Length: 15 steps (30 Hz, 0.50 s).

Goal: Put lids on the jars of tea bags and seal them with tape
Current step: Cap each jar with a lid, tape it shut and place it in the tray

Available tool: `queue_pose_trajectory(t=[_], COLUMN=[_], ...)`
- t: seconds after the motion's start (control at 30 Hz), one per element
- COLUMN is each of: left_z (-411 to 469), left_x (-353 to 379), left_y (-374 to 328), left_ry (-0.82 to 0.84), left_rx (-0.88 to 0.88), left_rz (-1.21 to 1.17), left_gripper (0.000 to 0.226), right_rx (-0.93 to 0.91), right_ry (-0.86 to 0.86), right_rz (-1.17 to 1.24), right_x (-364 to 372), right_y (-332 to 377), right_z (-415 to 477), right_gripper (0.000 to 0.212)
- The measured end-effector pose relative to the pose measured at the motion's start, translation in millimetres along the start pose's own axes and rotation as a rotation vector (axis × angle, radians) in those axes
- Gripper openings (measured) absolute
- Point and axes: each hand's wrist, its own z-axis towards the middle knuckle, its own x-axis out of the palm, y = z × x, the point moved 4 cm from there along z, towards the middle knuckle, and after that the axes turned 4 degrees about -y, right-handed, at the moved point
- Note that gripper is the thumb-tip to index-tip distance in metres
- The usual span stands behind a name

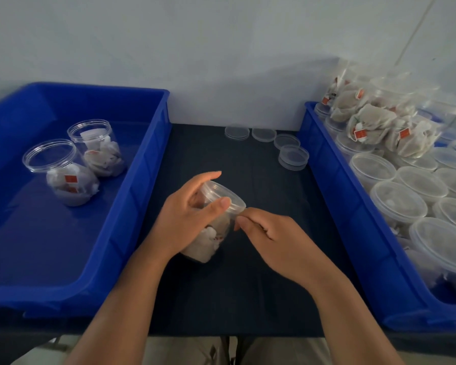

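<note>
A clear plastic jar (213,233) of tea bags with a clear lid (223,196) on top stands tilted on the dark table in the middle. My left hand (187,214) grips the jar round its upper part, thumb on the lid's rim. My right hand (271,238) sits just right of the jar, its fingertips pinched together at the lid's edge; whether tape is between them I cannot tell. Several loose clear lids (292,156) lie at the back of the table.
A blue bin (132,196) on the left holds two open jars of tea bags (69,177). A blue bin (334,196) on the right is packed with lidded jars (398,204) and more jars piled at its back. A pale wall stands behind.
</note>
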Motion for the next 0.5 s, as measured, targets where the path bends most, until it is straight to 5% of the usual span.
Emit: queue_pose_trajectory(t=[0.2, 0.5], left_z=[-2, 10], left_x=[18, 10], left_y=[-6, -3], left_ry=[-0.063, 0.035], left_rx=[-0.027, -0.049], left_rz=[0.308, 0.1], left_gripper=[0.096, 0.083], right_rx=[0.041, 0.04], right_ry=[-0.071, 0.133], right_rz=[-0.043, -0.006], right_x=[6, -9], right_y=[1, -9], right_z=[3, 2], right_gripper=[0.025, 0.027])
